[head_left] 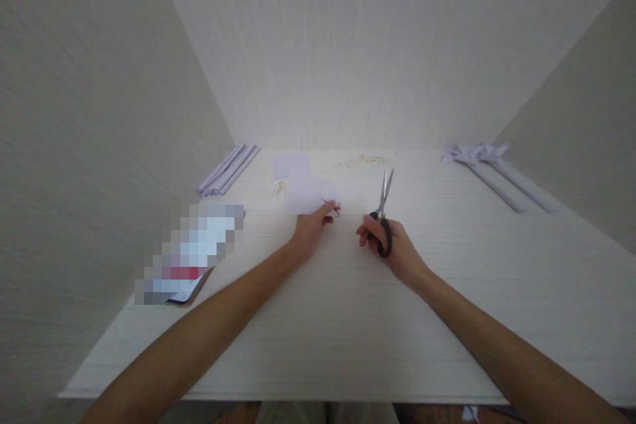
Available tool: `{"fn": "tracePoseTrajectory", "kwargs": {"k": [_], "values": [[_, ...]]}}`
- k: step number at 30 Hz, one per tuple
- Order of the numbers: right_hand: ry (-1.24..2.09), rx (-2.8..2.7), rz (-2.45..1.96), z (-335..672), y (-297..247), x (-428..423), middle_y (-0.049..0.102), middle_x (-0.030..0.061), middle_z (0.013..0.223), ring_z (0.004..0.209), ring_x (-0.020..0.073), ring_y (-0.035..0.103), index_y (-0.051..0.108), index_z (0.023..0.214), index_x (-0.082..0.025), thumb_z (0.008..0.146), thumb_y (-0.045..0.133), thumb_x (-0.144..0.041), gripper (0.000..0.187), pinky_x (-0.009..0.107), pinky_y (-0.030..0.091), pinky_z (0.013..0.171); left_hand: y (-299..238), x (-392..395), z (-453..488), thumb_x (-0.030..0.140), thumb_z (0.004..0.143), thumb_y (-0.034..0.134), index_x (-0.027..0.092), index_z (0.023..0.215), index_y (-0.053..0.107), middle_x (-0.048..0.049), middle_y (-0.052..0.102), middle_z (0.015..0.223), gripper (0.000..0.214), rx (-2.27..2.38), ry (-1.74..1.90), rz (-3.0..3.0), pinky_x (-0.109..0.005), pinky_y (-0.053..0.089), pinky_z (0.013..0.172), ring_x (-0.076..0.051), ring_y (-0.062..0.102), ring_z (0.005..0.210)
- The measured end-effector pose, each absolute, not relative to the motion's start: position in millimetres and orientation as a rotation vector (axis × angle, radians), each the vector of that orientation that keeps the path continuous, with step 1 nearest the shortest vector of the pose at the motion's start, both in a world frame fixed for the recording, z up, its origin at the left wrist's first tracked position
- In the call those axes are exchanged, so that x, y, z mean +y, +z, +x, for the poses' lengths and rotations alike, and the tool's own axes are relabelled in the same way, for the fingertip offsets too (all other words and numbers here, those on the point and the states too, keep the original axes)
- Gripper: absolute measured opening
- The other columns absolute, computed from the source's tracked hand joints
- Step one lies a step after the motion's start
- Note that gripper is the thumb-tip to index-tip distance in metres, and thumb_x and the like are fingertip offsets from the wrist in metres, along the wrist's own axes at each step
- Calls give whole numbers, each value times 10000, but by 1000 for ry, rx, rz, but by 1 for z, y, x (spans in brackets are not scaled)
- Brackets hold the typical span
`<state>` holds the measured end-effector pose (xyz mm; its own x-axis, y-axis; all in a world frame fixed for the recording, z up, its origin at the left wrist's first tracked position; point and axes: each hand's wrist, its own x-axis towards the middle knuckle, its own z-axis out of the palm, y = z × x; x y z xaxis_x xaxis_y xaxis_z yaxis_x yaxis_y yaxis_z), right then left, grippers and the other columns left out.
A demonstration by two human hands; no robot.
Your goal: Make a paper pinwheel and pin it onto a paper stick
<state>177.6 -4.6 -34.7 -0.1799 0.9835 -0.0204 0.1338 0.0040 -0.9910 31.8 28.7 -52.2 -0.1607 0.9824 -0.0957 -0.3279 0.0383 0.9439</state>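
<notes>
My right hand [395,246] grips a pair of scissors [383,215] by the black handles, thumb and fingers in the loops. The blades point away from me and are slightly parted. My left hand [314,224] is closed in a pinch at the near right corner of a white paper sheet [309,195]. Something thin and dark reddish shows at its fingertips, too small to make out. Behind that sheet lies a smaller paper piece [291,165]. Several thin yellowish bits [279,188] lie to the left of the sheet.
A phone [199,252], partly blurred out, lies at the left. Rolled paper tubes [231,171] rest at the back left. More tubes with paper strips [489,169] lie at the back right. A pale tangle [366,160] sits near the back wall, and walls enclose the table.
</notes>
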Motion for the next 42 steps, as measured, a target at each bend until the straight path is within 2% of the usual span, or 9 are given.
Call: {"fn": "tracePoseTrajectory", "kwargs": {"k": [12,21,42], "values": [[1435,-1947,-1463,183,-22,-15,464,3,335,339,79,373,456,364,-161,681,517,-550,506,227,267,397,-42,30,27,194,588,603,131,574,567,16,567,602,74,907,1505,678,-184,380,534,-67,518,574],[1337,-2060,-1568,185,-21,-14,437,2,331,327,79,357,457,342,-161,669,522,-562,521,232,263,385,-45,32,28,188,585,613,137,567,560,24,569,585,76,873,1510,672,-178,376,514,-64,518,561],[1379,-2039,-1531,187,-22,-12,413,-9,319,321,67,313,437,338,-166,671,490,-600,550,234,225,380,-44,27,28,220,614,594,149,592,544,31,551,596,90,845,1492,855,-189,373,507,-73,516,551]]}}
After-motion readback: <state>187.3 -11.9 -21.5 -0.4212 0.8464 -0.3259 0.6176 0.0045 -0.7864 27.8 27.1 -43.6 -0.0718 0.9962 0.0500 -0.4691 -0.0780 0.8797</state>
